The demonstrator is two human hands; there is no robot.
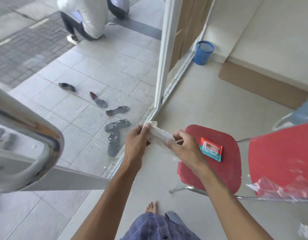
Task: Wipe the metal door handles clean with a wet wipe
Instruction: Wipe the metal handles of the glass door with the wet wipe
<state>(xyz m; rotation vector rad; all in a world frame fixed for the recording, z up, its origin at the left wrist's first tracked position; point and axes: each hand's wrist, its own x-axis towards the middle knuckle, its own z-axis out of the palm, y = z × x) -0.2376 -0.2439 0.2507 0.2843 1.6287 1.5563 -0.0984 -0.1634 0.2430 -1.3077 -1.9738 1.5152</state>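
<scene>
**Wipe stretched between both hands beside the door handle**

Head view: the left hand (136,141) pinches one end of a white wipe (160,134) between thumb and curled fingers (144,127), and the right hand (184,148) grips the other end, so the wipe spans the gap between them. The metal handle (33,135) looms large and blurred at the left edge, apart from both hands. Just right of the right hand, a wipes pack (211,148), red and teal, lies flat on a red chair (227,163); its label print is too small to read. Sandals (115,129) lie scattered on the tiled floor (101,70) beyond the glass. A blue bin (203,52) stands by the wall.
</scene>
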